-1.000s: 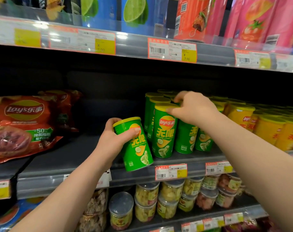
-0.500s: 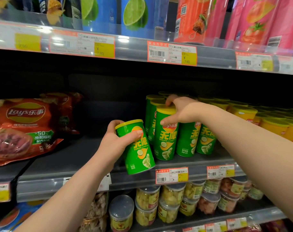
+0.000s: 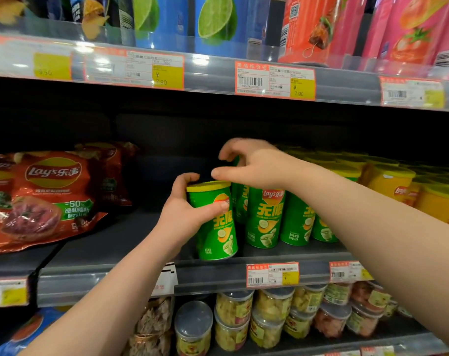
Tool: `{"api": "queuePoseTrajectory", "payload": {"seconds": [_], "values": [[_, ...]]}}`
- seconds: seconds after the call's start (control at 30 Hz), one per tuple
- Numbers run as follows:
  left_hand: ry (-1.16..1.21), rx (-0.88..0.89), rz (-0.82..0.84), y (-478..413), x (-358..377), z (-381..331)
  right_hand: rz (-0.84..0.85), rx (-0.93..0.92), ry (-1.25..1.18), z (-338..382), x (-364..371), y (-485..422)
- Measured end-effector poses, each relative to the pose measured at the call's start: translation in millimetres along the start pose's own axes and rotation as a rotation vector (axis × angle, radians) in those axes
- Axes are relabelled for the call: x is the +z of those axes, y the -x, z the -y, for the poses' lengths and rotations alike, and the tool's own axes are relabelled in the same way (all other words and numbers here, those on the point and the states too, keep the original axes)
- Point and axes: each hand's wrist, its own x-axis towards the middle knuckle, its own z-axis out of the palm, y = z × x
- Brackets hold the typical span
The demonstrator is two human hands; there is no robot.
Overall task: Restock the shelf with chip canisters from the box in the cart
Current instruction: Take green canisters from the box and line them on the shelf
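The left hand (image 3: pixel 185 214) was wrapped around a green chip canister (image 3: pixel 214 222) with a yellow lid, thumb across its front and fingers curled behind its upper part. The canister stood near the centre of the frame, tilted slightly, its base at or just above the front edge of the dark middle shelf (image 3: pixel 110 255); whether it touched the shelf could not be told. Just to its right stood a row of matching green canisters (image 3: pixel 265 217), upright and packed close together. The right hand (image 3: pixel 254 165) hovered over the tops of that row, fingers spread and curved, thumb pointing left toward the held canister's lid, gripping nothing visible. Further right sat yellow canisters (image 3: pixel 390 183). At the left of the frame, red chip bags (image 3: pixel 49 196) lay on the same shelf level. Clear snack tubs (image 3: pixel 233 319) filled the shelf below.
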Motion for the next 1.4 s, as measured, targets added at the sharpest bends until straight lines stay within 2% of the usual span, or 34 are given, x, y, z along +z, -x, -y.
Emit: {"api": "queuePoseTrajectory", "payload": {"seconds": [0.1, 0.23, 0.33, 0.5, 0.6, 0.7, 0.87, 1.1, 1.4], "values": [[-0.095, 0.048, -0.023, -1, -3, -2, 0.203, -0.028, 0.006, 11, 18, -10], [-0.188, 0.083, -0.029, -3, -11, -1, 0.314, -0.018, 0.015, 17, 32, -28], [-0.367, 0.044, -0.052, -4, -26, 6, 0.290, 0.033, -0.040, 17, 45, -41], [-1.073, 0.040, -0.066, 4, -58, 27, 0.132, 0.120, -0.131, 14, 74, -69], [-1.290, -0.039, -0.030, 8, -74, 36, 0.090, 0.175, -0.209, 19, 93, -87], [-1.247, -0.119, -0.006, 9, -81, 42, 0.083, 0.208, -0.328, 23, 114, -99], [-1.278, -0.071, -0.028, 7, -78, 45, 0.076, 0.294, -0.587, 21, 141, -100], [-1.283, -0.007, -0.067, 5, -79, 50, 0.068, 0.390, -0.661, 25, 162, -114], [-1.274, 0.041, -0.092, 5, -80, 53, 0.023, 0.435, -0.641, 32, 179, -125]]}}
